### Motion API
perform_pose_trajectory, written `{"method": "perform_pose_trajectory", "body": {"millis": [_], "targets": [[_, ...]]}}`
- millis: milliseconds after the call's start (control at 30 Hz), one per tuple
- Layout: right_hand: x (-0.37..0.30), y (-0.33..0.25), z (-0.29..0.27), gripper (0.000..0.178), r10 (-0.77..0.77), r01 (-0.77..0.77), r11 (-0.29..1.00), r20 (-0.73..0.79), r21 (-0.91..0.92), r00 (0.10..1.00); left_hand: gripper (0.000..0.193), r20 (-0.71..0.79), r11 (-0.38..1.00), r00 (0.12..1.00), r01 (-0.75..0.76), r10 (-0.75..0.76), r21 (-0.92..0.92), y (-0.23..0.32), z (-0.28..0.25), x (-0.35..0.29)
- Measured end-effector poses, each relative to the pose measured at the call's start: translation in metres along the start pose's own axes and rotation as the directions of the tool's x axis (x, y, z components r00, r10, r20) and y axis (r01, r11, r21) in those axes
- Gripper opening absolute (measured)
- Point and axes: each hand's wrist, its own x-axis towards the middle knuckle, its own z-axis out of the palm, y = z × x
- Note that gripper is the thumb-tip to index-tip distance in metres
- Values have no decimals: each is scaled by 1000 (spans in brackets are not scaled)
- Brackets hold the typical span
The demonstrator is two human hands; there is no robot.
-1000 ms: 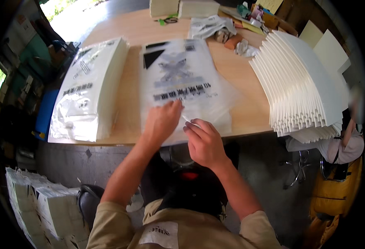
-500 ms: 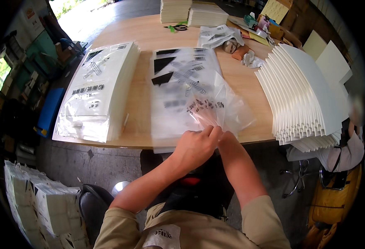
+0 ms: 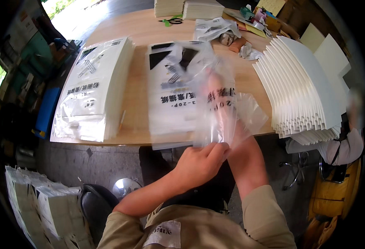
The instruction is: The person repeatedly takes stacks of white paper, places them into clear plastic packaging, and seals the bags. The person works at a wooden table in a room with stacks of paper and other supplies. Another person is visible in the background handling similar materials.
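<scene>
My left hand (image 3: 203,162) is closed on the mouth edge of a clear plastic bag (image 3: 207,130) with black print, just past the table's near edge. My right hand (image 3: 219,93) is inside that bag, reaching toward its far end. Seen through the film, the fingers are smeared by motion, so their pose is unclear. Under the lifted bag lies a stack of similar printed clear bags (image 3: 166,120), flat on the table. To the left lies a thick pile of packed white paper (image 3: 83,89) in printed clear bags.
Fanned white paper stacks (image 3: 298,87) stand at the table's right side. Scissors (image 3: 174,20) with green on them, white paper stacks (image 3: 203,10), a crumpled bag (image 3: 213,30) and a tape roll (image 3: 227,38) are at the back. Bagged bundles (image 3: 58,207) and a black stool (image 3: 95,203) stand lower left.
My right hand has pushed deeper into the bag, away from me, spreading it open. The left hand still grips the bag's edge, slightly nearer to me.
</scene>
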Motion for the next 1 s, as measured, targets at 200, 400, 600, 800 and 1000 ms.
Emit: {"method": "perform_pose_trajectory", "body": {"millis": [200, 400, 600, 800, 1000], "targets": [[27, 3, 48, 47, 15, -26, 980, 58, 196, 998, 13, -12, 992, 1000, 11, -10, 129, -9, 0, -16], [22, 44, -18, 47, 66, -63, 971, -9, 229, 998, 15, 0, 995, 1000, -29, 29, 94, -4, 5, -15], [21, 1, 22, 46, 2, -13, 973, 46, 232, 999, 16, -31, 988, 999, -12, 17, 154, -10, -2, -22], [23, -15, 26, 46, -42, 23, 971, 76, 238, 996, 16, -59, 970, 998, 13, 1, 241, -24, -2, -19], [27, -23, 48, 45, -71, 45, 971, 105, 234, 992, 8, -123, 947, 991, 94, -58, 306, -39, -13, -23]]}}
